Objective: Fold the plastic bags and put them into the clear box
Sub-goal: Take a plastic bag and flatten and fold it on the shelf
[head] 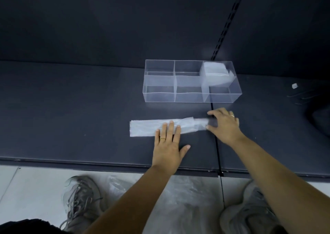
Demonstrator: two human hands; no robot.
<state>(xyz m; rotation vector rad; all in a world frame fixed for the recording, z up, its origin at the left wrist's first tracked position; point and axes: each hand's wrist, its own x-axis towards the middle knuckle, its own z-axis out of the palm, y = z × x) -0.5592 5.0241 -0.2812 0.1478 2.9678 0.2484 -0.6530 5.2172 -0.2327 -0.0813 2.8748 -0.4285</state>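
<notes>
On the dark shelf [71,108] a plastic bag [148,128] lies folded into a long flat strip running from 9 to 3 o'clock. The left hand [167,144] lies spread flat, its straight fingers pressing the middle of the strip. The right hand [225,126] curls over the strip's 3 o'clock end, gripping it between thumb and fingers. At 12 o'clock from the strip stands the clear box [159,98], with a folded bag [213,71] in its far right compartment. Loose bags [187,198] lie on the floor at 6 o'clock.
</notes>
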